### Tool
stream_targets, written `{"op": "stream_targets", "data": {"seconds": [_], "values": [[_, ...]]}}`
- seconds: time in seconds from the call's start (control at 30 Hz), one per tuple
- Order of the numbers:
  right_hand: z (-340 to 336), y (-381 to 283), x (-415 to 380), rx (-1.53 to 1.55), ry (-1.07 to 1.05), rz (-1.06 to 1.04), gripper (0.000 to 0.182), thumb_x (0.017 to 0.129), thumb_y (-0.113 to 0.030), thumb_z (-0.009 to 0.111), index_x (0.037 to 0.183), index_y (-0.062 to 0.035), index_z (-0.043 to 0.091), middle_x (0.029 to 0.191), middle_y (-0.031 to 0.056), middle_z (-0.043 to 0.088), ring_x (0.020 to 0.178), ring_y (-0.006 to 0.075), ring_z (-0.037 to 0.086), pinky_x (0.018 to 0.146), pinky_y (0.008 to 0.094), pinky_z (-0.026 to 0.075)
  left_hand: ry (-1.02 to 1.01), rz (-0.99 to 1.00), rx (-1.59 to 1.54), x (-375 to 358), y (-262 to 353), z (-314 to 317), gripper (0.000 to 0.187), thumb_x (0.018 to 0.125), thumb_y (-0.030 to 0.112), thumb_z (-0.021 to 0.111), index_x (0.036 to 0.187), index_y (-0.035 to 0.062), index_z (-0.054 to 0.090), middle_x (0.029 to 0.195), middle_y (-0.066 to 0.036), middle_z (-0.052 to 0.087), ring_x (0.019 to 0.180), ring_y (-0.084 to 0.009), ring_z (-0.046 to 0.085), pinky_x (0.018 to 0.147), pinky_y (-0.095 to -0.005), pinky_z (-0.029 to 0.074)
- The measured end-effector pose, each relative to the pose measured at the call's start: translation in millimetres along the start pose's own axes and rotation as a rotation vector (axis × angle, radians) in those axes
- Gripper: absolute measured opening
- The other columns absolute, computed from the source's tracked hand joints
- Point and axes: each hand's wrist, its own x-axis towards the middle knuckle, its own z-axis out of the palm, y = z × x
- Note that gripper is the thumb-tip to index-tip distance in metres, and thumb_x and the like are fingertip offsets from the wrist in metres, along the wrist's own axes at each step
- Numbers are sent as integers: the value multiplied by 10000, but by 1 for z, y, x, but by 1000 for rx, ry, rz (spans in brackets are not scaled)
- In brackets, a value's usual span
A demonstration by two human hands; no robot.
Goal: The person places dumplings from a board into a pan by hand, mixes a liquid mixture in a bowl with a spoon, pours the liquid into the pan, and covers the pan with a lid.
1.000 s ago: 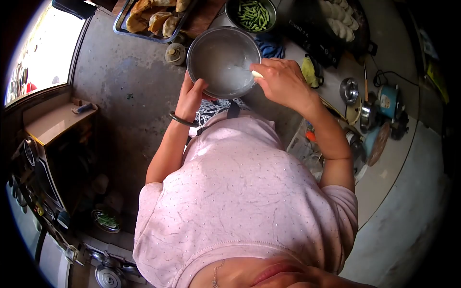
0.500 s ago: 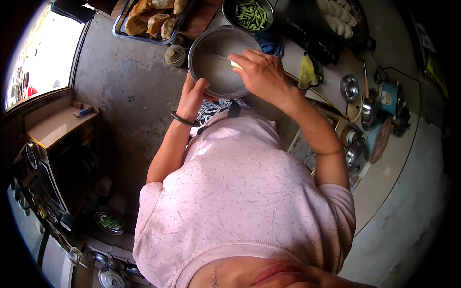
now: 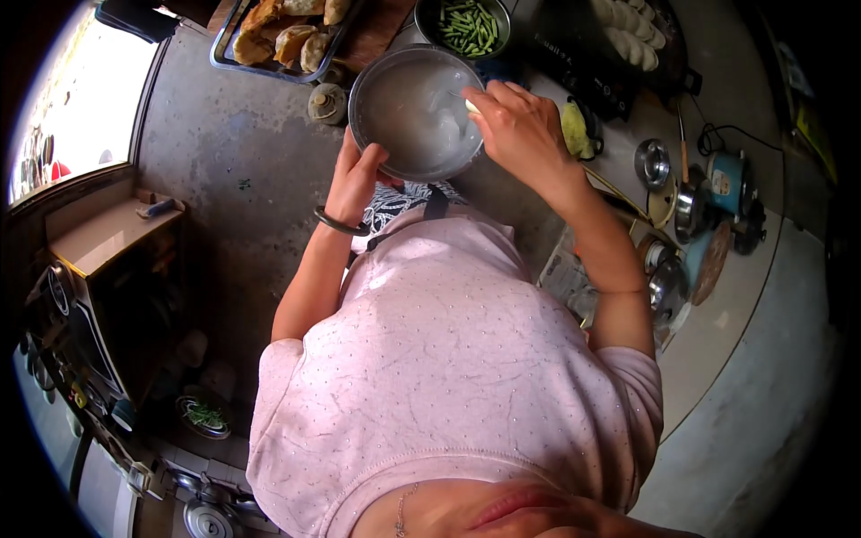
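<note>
A grey metal bowl (image 3: 421, 173) with cloudy whitish liquid (image 3: 404, 103) in it is held out in front of my body. My left hand (image 3: 359, 170) is closed on its near left rim, thumb on top and the other fingers mostly hidden below. In my right hand (image 3: 522, 127) is a utensil with a pale handle (image 3: 472, 106), pinched above the bowl's right side. Its thin metal neck runs down toward the liquid; the head is too blurred to identify. Ripples and bright swirls show in the liquid near it.
Beyond the bowl are a tray (image 3: 260, 70) of golden-brown food pieces, a lidded jar (image 3: 327, 104) and a bowl of cut green beans (image 3: 466, 29). A dark pan (image 3: 677, 54) with pale dumpling-like pieces stands far right. Pots and a yellow-green cloth (image 3: 577, 133) occupy the right counter.
My right hand and the utensil have swept right across the bowl, and the liquid now swirls on that side. The bowl has shifted slightly, with my left hand still on its rim.
</note>
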Motion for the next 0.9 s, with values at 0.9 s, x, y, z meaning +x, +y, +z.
{"op": "stream_targets", "data": {"seconds": [0.9], "values": [[9,-9,8,157,40,-58,202,790,-131,650,985,-82,666,779,70,604,772,227,630,628,349,508,-51,-16,37,0,6,11,367,899,107,434,1257,37,394,857,-84,618,588,-154,619,495,-221,483]]}}
